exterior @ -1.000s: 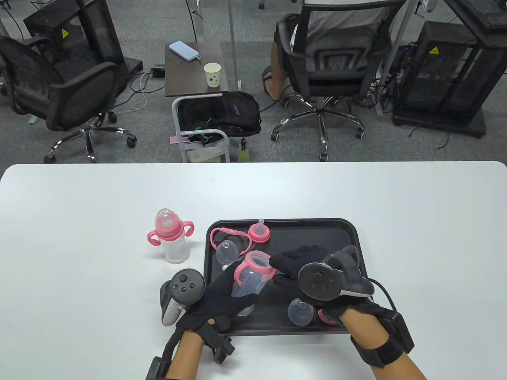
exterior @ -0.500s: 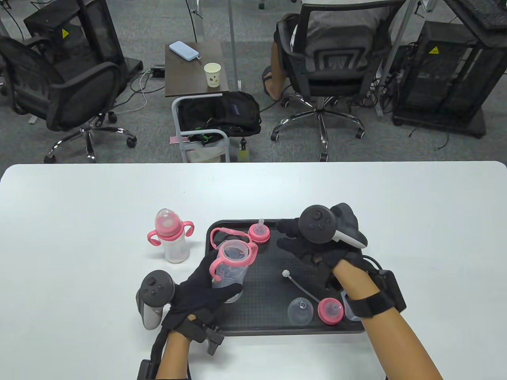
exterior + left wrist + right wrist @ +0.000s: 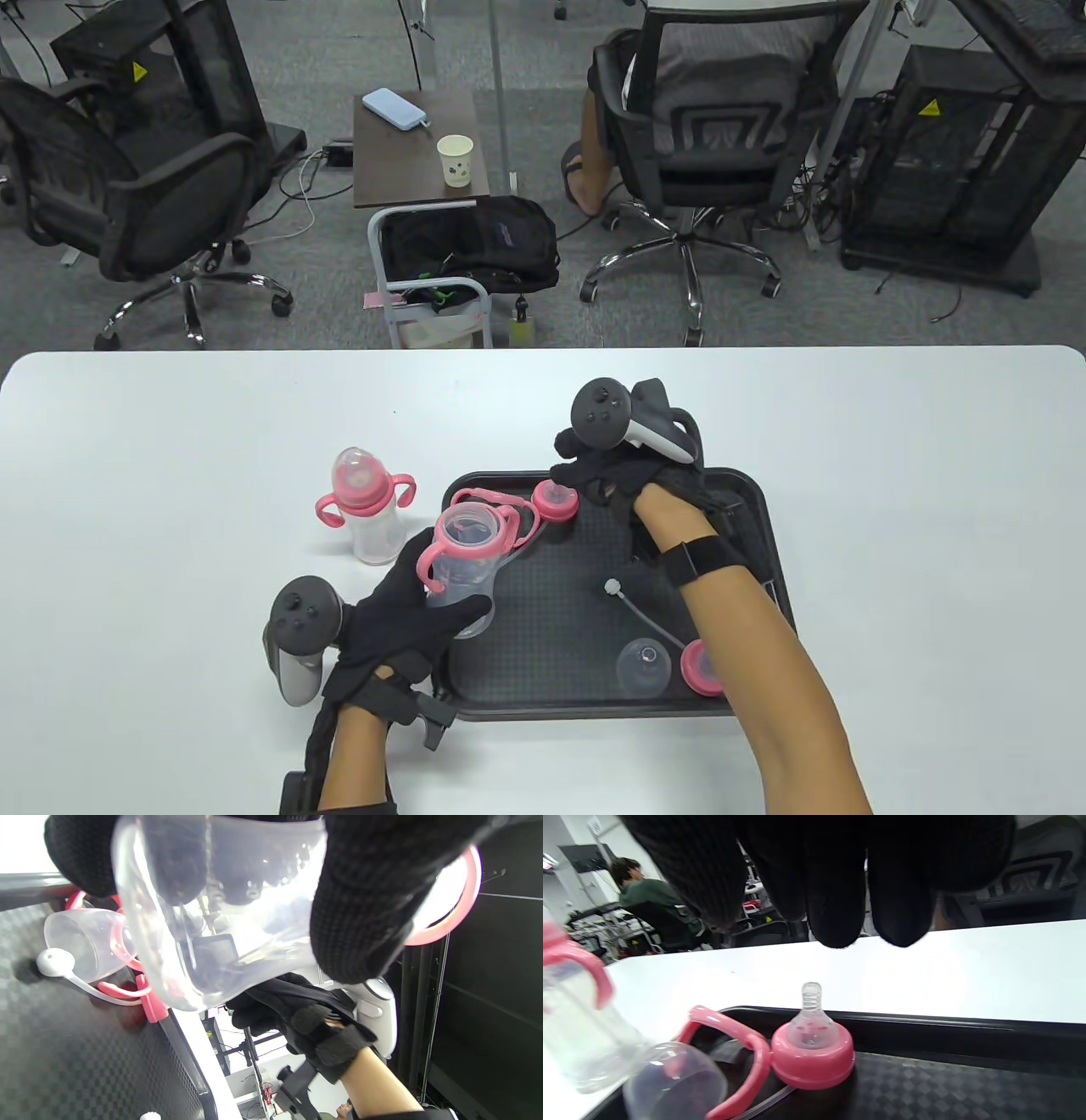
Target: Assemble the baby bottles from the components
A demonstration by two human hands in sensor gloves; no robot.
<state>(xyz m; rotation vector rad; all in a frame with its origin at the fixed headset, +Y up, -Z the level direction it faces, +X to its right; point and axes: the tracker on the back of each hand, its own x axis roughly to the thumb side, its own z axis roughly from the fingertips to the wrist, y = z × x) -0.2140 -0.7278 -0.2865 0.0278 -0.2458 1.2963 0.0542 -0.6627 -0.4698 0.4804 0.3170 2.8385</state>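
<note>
- Bottle body (image 3: 462,569), clear plastic with a pink handle ring (image 3: 471,543) round its open neck, sits in the left hand (image 3: 399,620), whose gloved fingers and thumb curl round its lower half, above the left edge of the black tray (image 3: 594,705).
- The left wrist view shows the thumb (image 3: 365,899) pressed against the clear wall of the bottle body from the near side.
- The right hand (image 3: 611,484) hovers over the tray's far edge, directly above the pink nipple collar (image 3: 556,499); in the right wrist view its fingertips (image 3: 835,912) hang loosely together just above the clear nipple tip (image 3: 811,993), not touching it and holding nothing.
- The nipple collar stands upright on the tray beside a loose pink handle ring (image 3: 488,503) and a clear dome cap (image 3: 674,1082).
- Nearer the person on the tray lie a straw with a white weighted end (image 3: 632,603), a second clear dome cap (image 3: 643,669) and a pink screw collar (image 3: 700,666), partly hidden by the right forearm.
- A finished baby bottle (image 3: 366,509) with pink handles stands upright on the white table (image 3: 170,475), just left of the tray.
</note>
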